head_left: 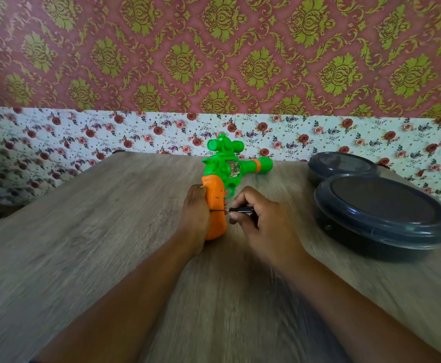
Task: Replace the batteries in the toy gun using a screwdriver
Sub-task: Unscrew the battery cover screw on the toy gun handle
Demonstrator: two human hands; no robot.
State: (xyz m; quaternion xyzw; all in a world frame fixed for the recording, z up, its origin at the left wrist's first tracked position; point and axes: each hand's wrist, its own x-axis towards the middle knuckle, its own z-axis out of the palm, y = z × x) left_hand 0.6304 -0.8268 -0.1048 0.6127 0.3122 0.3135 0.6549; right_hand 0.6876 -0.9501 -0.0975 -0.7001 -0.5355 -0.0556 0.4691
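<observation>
Orange grip of the toy gun (pixel 215 205) sits clamped in my left hand (pixel 194 213); my right hand (pixel 260 218), at 3 o'clock, pinches the screwdriver (pixel 236 210) against it.

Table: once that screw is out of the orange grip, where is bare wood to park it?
The table is bare all along the left hand's side. More bare wood lies between the forearms. It is crowded on the right, where two dark lidded containers sit, and at the toy gun.

Two dark lidded containers (pixel 381 213) overlapping on wooden table (pixel 83 244), right side; floral wallpaper (pixel 214 53) behind.
</observation>
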